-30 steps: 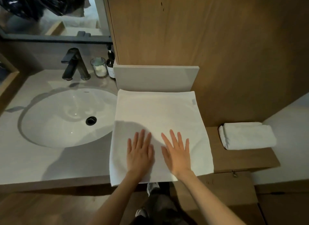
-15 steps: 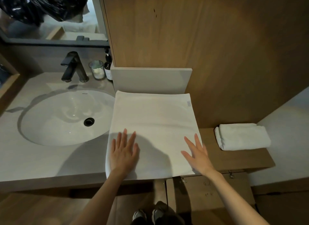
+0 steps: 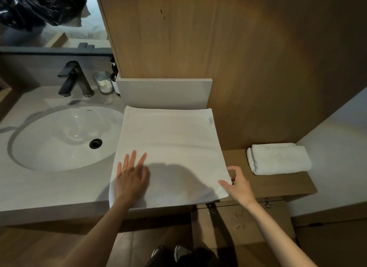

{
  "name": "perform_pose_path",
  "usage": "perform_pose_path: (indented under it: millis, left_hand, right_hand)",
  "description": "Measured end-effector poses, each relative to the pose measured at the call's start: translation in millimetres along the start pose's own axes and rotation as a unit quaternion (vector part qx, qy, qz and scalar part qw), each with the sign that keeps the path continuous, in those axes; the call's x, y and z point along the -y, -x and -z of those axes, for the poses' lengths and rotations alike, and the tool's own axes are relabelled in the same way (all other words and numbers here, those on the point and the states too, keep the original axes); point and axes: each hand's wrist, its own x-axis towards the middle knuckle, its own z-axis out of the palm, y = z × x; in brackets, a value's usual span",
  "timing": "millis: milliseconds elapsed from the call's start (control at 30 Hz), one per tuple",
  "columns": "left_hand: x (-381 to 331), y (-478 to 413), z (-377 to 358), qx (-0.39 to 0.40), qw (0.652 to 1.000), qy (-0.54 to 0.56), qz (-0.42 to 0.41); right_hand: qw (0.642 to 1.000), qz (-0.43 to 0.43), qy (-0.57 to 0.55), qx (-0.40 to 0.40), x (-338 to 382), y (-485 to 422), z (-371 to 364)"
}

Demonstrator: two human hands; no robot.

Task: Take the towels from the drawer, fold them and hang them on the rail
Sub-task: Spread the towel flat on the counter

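Observation:
A white towel (image 3: 170, 139) lies spread flat on the counter to the right of the sink, its near edge hanging slightly over the counter's front. My left hand (image 3: 131, 177) rests flat on its near left part, fingers straight and spread. My right hand (image 3: 237, 184) is at the towel's near right corner: the thumb lies on top and the curled fingers reach round the right edge, pinching it. A second white towel (image 3: 278, 158), folded into a thick bundle, sits on the wooden ledge (image 3: 268, 185) to the right. No rail is in view.
An oval white sink (image 3: 59, 137) with a dark faucet (image 3: 73, 78) fills the grey counter (image 3: 39, 187) at left. A glass jar (image 3: 103, 82) and a dark bottle (image 3: 114, 78) stand behind it. A wood wall rises behind; a wooden cabinet front (image 3: 238, 223) sits below the ledge.
My hands slid apart from the towel's middle. The left stays flat near the left edge; the right moved to the near right corner, and its fingers curled onto the edge.

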Motion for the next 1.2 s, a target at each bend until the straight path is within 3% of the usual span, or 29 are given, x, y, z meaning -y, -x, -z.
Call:
perform_pose_path:
  millis: [233,533,667,800,1000,1100,1200]
  left_hand:
    - [1.4,0.1,3.7,0.005,1.0,0.005,-0.022]
    - [-0.7,18.7,13.1,0.127,0.988,0.06,-0.064]
    - [-7.6,47.6,12.3,0.183,0.975,-0.012,-0.124]
    - [15.5,66.1,5.9,0.096,0.978,-0.061,-0.173]
    - [35.4,72.2,27.4,0.012,0.982,-0.018,-0.188]
    - [40.3,79.8,36.5,-0.012,0.989,0.005,-0.15]
    - [42.1,88.1,32.0,-0.033,0.989,0.133,-0.051]
  right_hand:
    - [1.0,-0.019,-0.007,0.0,-8.8,1.8,2.2]
    - [0.998,0.004,0.048,-0.049,-1.4,7.6,4.5]
    - [0.997,-0.005,0.075,-0.022,3.8,8.0,1.5]
    - [0.993,-0.024,0.113,0.039,-1.5,5.7,-6.4]
    - [0.999,-0.007,0.035,0.033,-0.3,11.0,-6.4]
    - [1.0,-0.001,-0.006,0.026,0.9,16.2,-5.3]
    - [0.995,-0.013,-0.096,0.038,3.0,20.0,-4.4]
